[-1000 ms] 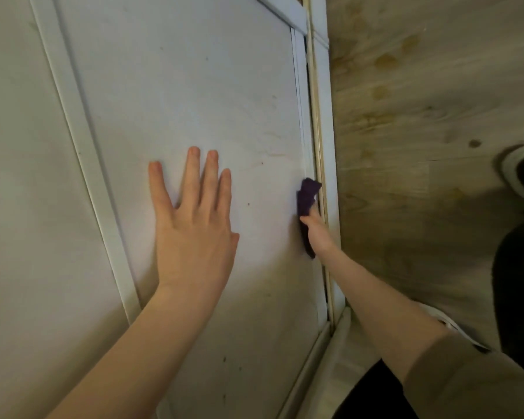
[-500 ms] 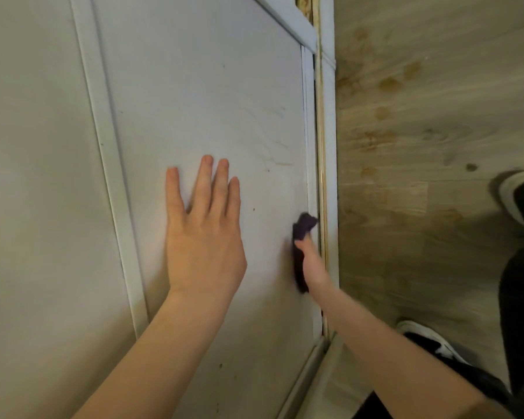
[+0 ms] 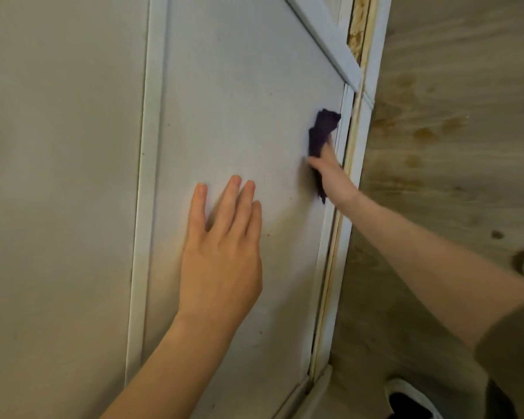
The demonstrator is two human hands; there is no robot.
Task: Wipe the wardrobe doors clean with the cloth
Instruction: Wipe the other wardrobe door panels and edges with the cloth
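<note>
Two hands are set against one white wardrobe door: the left hand is laid flat with fingers straight, one dark purple cloth is gripped by the right hand at the panel's right edge, and wood-look floor is seen beyond.

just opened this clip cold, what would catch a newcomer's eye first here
The dark purple cloth stands out most, held by the right hand against the right edge of the pale wardrobe door. Next is the left hand, laid flat with fingers straight on the middle of the same panel. To the right, the wooden floor shows brownish stains.
</note>
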